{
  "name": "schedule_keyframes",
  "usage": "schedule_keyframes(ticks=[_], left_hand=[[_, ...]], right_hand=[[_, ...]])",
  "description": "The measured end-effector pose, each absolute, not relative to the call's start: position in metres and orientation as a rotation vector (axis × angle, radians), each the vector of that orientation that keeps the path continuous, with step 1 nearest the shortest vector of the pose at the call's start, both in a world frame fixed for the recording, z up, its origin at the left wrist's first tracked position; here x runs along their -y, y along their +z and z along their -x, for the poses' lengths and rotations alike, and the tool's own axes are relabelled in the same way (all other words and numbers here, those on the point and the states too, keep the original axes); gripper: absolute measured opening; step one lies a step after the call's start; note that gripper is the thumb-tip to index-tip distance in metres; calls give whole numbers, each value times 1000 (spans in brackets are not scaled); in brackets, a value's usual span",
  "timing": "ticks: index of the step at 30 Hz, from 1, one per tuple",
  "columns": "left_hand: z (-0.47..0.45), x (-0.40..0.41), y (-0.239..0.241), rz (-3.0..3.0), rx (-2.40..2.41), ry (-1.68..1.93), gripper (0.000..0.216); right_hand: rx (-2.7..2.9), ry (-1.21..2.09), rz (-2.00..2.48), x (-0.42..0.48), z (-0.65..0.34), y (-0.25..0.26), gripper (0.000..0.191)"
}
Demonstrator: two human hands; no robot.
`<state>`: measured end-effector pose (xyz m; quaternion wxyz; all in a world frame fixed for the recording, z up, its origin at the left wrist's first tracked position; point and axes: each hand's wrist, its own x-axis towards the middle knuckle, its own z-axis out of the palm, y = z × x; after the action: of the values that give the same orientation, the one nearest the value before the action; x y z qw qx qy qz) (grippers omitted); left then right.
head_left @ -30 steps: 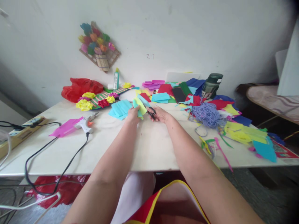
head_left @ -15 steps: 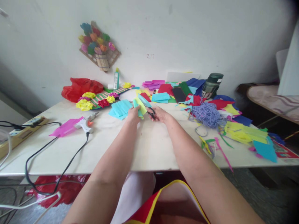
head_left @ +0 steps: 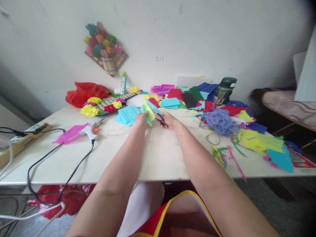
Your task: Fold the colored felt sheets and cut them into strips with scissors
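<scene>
Your left hand is pinched on yellow-green paper, with a light-blue strip alongside it; your right hand is curled round the black-handled scissors. Paper's mid-table, toward the back, between both hands; blades lie against its right side, pointing away from you. Can't tell how wide they're spread, or whether they bite. For a clean cut: firm pinch near the cut line, layers flush, left fingertips out of the blades' path, paper fed with the left rather than the wrist twisted. Thin stuff likely folds if slack, so a little tension helps. Blue paper stack sits just beside your left hand; more blue sheets lie past the scissors. Further out: purple yarn right, glue gun on pink paper left, all on the pale table.
</scene>
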<state>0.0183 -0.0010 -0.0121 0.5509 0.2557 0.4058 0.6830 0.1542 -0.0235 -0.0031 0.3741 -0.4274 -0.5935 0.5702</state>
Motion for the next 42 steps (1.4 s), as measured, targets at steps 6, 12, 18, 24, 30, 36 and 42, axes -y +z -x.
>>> schedule_keyframes(ticks=[6, 12, 18, 24, 30, 36, 42], left_hand=[[-19, 3, -10, -596, -950, 1627, 12], [-20, 7, -5, -552, -994, 1624, 14], [-18, 4, -8, -560, -999, 1626, 11], [-18, 4, -9, -570, -1003, 1622, 17], [-20, 8, -7, -590, -957, 1595, 17], [-20, 9, -9, -634, -897, 1556, 17], [-21, 8, -9, -612, -927, 1565, 12]], right_hand=[[1528, 1439, 1116, 25, -153, -1, 37], [1553, 1402, 1136, 27, -152, 0, 35], [1533, 1392, 1151, 27, -151, 0, 34], [1529, 1431, 1128, 27, -151, 0, 35], [1512, 1437, 1115, 25, -155, -1, 34], [1520, 1453, 1109, 23, -158, -3, 36], [1524, 1485, 1062, 22, -160, -3, 40]])
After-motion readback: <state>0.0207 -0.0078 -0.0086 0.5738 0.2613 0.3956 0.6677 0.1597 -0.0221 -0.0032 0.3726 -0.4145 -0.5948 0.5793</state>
